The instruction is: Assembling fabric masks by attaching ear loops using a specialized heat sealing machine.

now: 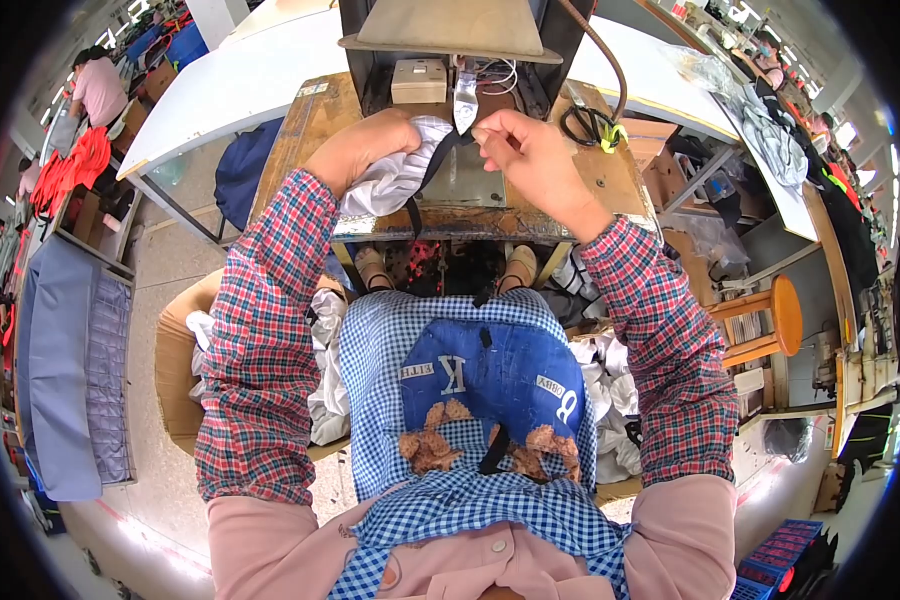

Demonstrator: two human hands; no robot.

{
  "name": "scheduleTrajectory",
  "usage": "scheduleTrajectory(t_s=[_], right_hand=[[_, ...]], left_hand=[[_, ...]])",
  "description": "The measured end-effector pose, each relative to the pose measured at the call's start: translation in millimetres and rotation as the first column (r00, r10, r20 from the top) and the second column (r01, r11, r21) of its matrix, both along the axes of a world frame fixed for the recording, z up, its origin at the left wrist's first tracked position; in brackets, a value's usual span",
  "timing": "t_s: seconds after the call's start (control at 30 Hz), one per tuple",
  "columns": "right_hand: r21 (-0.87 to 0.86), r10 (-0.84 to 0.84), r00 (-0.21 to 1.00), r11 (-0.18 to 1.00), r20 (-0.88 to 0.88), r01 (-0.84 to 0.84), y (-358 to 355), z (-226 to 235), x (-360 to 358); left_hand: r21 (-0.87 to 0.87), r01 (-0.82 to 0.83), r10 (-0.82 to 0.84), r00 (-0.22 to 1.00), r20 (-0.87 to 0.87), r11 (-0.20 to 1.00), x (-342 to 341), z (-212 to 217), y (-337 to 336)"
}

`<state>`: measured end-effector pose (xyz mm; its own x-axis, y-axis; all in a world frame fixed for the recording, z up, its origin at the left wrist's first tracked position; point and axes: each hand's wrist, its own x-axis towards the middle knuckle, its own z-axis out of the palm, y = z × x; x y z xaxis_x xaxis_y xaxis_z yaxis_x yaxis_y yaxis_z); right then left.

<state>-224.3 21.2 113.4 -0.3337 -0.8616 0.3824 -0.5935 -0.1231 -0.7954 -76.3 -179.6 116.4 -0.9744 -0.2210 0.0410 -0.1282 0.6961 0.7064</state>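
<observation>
Big and busy, the workroom has long white tables (240,80) all around and a wooden stool (770,320) off to the right. Close in front sits a worn wooden surface (315,125) with a machine (450,40) standing at its back. White cloth (395,180) with a dark strap (432,165) lies bunched under the machine's metal part, likely so it can be worked there. The left hand (365,148) presses down on the cloth, its grip curled shut over it. The right hand (525,150) pinches the strap's end in a narrow grip, I think. Black scissors (588,125) wait nearby.
</observation>
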Motion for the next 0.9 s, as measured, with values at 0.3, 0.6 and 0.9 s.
scheduleTrajectory(t_s=[0.3,0.6,0.9], right_hand=[[0.004,-0.003,1.000,1.000,0.021,0.003,2.3,1.6,-0.6],[0.018,0.012,0.998,1.000,0.069,-0.014,2.2,1.6,-1.6],[0.030,0.046,0.983,0.998,0.175,-0.052,0.1,-1.6,-6.5]], left_hand=[[0.133,-0.097,0.096,0.995,0.012,0.986,4.6,17.7,21.8],[0.541,-0.178,0.180,0.982,0.050,0.822,5.3,8.6,22.5],[0.599,-0.071,0.114,0.993,-0.034,0.798,1.2,-1.7,14.4]])
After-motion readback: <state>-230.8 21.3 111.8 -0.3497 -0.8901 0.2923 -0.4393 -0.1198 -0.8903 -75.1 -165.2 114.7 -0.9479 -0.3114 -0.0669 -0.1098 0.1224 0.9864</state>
